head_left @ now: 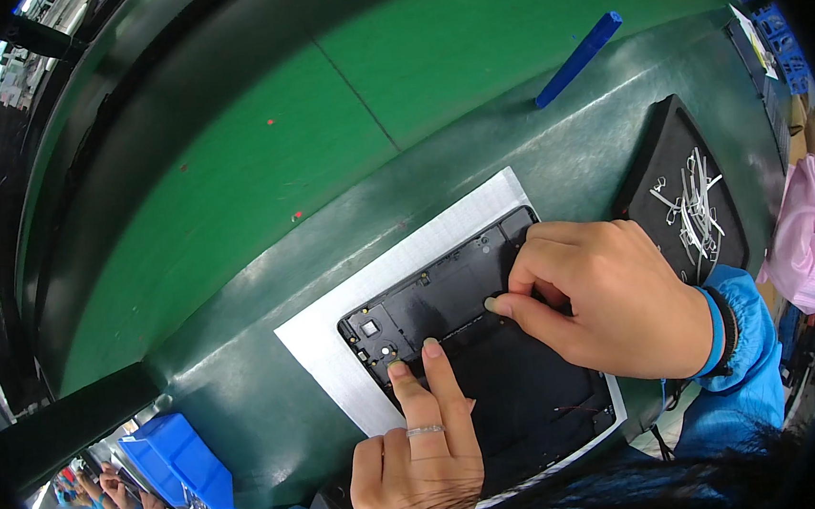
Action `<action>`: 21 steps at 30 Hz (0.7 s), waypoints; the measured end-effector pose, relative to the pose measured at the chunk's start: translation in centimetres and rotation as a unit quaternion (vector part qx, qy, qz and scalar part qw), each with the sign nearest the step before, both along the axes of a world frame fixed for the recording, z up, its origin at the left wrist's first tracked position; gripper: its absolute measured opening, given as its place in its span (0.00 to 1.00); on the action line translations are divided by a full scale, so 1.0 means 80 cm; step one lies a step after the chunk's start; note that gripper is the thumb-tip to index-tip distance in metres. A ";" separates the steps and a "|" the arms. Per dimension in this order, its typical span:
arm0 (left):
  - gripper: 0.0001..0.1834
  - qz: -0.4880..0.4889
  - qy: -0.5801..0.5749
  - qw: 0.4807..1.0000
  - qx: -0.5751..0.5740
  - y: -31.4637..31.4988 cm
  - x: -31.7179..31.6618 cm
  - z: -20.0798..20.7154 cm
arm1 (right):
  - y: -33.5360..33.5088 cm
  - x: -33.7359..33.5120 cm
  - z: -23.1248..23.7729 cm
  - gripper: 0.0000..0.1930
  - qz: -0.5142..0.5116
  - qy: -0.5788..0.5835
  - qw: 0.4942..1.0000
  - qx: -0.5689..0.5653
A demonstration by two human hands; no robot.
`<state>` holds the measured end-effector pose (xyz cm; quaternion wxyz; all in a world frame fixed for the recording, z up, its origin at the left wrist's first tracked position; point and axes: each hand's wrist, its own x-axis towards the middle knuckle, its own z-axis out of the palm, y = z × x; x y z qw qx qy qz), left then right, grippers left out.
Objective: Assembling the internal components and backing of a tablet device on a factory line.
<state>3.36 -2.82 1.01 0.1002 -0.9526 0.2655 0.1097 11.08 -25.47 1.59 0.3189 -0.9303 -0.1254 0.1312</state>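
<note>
A black tablet back housing (439, 295) lies open side up and aslant on a white sheet (324, 347). Its upper left corner has a square camera opening and a few small brass-coloured spots. Two outstretched fingers of my left hand (418, 455) rest on the housing near that corner, the other fingers curled. My right hand (612, 296) is closed in a pinch, thumb against the inner surface near the housing's middle. Its fingertips hide whatever may be between them. Thin red wires (573, 409) show at the housing's lower right.
At right, a black tray (645, 174) carries a loose heap of thin white strips (694, 213). A blue stick (579, 61) lies toward the back on the green tabletop (257, 161). Lower left are a blue bin (175, 464) and another person's hands (120, 492). Pink cloth (804, 242) hangs far right.
</note>
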 end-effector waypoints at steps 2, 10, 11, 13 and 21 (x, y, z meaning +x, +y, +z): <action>0.28 0.005 0.006 1.000 -0.007 0.003 -0.002 -0.002 | 0.001 0.000 0.003 0.10 0.002 0.001 1.000 -0.001; 0.31 0.019 0.034 0.998 -0.043 0.009 -0.007 -0.040 | -0.002 -0.001 0.001 0.10 -0.001 -0.005 1.000 -0.007; 0.32 0.021 0.037 0.998 -0.047 0.011 -0.008 -0.045 | -0.002 -0.001 0.001 0.10 0.000 -0.005 1.000 -0.008; 0.32 0.026 0.043 0.997 -0.055 0.014 -0.009 -0.056 | -0.002 -0.001 0.001 0.10 -0.003 -0.003 1.000 -0.006; 0.36 0.044 0.068 0.993 -0.088 0.025 -0.015 -0.099 | -0.001 -0.001 0.001 0.10 -0.001 -0.004 1.000 -0.009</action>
